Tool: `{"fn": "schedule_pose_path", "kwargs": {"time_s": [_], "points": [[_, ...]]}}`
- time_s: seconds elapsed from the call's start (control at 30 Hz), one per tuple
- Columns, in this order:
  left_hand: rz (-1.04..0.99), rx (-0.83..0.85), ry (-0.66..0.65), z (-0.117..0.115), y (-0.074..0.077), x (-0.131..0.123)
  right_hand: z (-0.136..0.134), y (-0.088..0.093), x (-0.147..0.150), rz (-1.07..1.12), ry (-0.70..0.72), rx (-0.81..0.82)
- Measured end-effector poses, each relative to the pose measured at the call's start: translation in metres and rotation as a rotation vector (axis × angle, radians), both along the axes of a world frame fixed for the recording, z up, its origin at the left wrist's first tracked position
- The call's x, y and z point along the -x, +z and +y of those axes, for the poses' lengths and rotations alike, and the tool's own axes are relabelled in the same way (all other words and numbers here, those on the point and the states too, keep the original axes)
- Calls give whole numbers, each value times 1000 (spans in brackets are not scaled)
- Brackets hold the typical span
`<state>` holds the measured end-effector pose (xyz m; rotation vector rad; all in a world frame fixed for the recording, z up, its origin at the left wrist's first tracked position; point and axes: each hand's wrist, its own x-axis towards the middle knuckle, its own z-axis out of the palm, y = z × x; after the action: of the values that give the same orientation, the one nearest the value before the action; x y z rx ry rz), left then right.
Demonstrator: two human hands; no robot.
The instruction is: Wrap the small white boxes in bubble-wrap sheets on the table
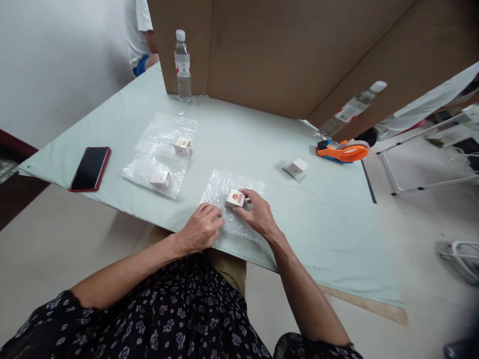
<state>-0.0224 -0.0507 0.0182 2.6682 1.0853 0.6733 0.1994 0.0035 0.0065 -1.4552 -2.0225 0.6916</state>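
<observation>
My right hand (257, 212) grips a small white box (235, 198) with red printing, thumb and fingers at its right side. The box is over a sheet of bubble wrap (215, 187) near the table's front edge. My left hand (202, 227) is closed at the sheet's left edge, fingers curled; it seems to pinch the bubble wrap, though the fingertips are partly hidden. To the left, two more small boxes, one patterned (182, 145) and one paler (160, 178), rest on other bubble wrap (149, 144). A wrapped-looking white box (297, 167) lies to the right.
A phone (90, 169) with a red case lies at the left. One water bottle (183, 67) stands upright by the cardboard panel (262, 55); another bottle (352, 110) appears tilted at right. An orange tape dispenser (344, 150) sits near the right edge. A person (138, 37) is behind the panel.
</observation>
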Motion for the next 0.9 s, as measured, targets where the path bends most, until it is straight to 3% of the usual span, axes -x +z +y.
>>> {"fn": "schedule_pose_path", "kwargs": {"time_s": [0.2,0.37,0.5,0.7,0.9], "points": [[-100,28,36,6,13,-2,0,-2,-1,-39,24,34],[-184,136,103,27,28,-10,0,3,-3,-58,60,68],[-264,253,153,45,28,-15,5,8,-9,4,122,134],[-375,439,284,61,24,-19,8,33,-39,213,148,257],[-326,425,201,53,33,-14,-11,57,-43,150,182,175]]}}
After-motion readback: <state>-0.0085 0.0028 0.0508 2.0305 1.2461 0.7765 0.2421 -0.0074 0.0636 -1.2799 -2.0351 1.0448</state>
